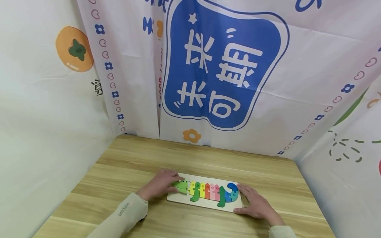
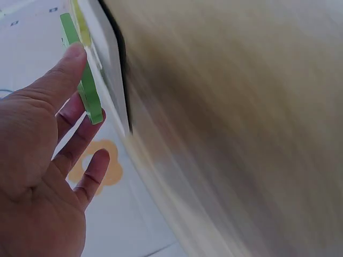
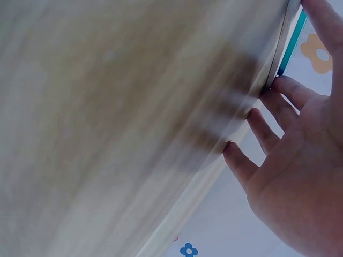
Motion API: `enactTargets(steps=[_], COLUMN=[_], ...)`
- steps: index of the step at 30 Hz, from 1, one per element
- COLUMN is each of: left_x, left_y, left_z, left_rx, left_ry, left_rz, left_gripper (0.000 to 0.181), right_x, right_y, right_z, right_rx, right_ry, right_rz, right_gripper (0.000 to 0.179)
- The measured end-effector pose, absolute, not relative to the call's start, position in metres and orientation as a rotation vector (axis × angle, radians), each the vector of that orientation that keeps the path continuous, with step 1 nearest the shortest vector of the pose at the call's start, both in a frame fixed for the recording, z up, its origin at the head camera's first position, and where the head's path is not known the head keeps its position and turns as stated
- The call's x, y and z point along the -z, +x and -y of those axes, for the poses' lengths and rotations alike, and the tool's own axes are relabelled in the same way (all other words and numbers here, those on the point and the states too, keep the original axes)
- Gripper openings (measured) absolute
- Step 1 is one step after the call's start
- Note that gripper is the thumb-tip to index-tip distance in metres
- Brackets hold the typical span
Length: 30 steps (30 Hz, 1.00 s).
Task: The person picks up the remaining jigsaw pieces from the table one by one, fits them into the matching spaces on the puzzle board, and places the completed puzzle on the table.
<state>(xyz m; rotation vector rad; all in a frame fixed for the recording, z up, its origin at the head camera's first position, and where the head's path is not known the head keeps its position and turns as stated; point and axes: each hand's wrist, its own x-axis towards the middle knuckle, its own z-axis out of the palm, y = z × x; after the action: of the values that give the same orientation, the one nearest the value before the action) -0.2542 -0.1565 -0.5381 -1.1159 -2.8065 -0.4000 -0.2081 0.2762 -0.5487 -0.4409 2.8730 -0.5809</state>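
A white board [image 1: 205,204] bearing a colourful crocodile jigsaw puzzle lies on the table. My left hand [image 1: 163,182] is at its left end, thumb and fingers pinching the green crocodile-head piece [image 1: 180,187]. In the left wrist view that head piece [image 2: 91,93] stands slightly off the board's face, tilted. Next to it run several numbered body pieces [image 1: 207,191] in yellow, green, red and pink, up to a blue curled tail [image 1: 234,193]. My right hand [image 1: 256,202] touches the board's right end, thumb near the front corner, fingertips by the tail, fingers mostly straight.
The wooden table [image 1: 134,148] extends around the board on all sides. Behind it hangs a white printed cloth [image 1: 143,109] with a large blue panel. More pale cloth [image 1: 44,132] closes off the left and right sides.
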Motion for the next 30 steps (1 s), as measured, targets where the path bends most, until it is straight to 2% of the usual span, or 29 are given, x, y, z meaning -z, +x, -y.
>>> enactTargets(steps=[30], left_x=[0.539], left_y=[-0.265], left_z=[0.146], left_rx=[0.454], left_ry=[-1.159], left_rz=[2.888], left_gripper=[0.047], right_x=[0.549], right_y=[-0.209], right_z=[-0.276], right_rx=[0.575], right_ry=[-0.422], right_rz=[-2.869], right_gripper=[0.108])
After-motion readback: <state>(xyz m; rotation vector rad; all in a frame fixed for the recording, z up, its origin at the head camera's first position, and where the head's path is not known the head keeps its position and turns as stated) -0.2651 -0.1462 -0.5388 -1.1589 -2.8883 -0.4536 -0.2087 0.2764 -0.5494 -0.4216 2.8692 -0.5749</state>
